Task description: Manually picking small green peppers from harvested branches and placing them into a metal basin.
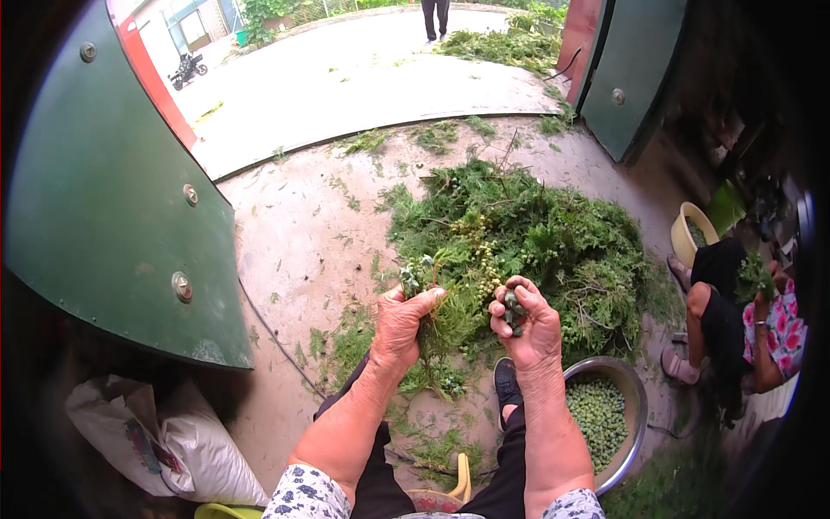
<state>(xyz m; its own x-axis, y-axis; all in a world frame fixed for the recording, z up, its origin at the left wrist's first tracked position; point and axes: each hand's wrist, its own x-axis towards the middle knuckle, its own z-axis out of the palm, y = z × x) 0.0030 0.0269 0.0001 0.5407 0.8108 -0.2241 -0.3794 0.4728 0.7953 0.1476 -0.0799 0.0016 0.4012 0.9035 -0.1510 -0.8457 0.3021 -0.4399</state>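
Note:
My left hand is closed on a green conifer sprig, with a few bluish-green cones showing at its fingers. Beside it, my right hand curls its fingers round several small dark green cones. The two hands are apart, held above my lap in front of a big heap of cut conifer branches on the floor. Near my right forearm stands a metal basin holding many loose green cones.
At the right a seated co-worker holds a green sprig; a cream bucket stands beside them. White sacks lie at lower left under a green metal door. A cable crosses the floor. Beyond the doorway a person stands.

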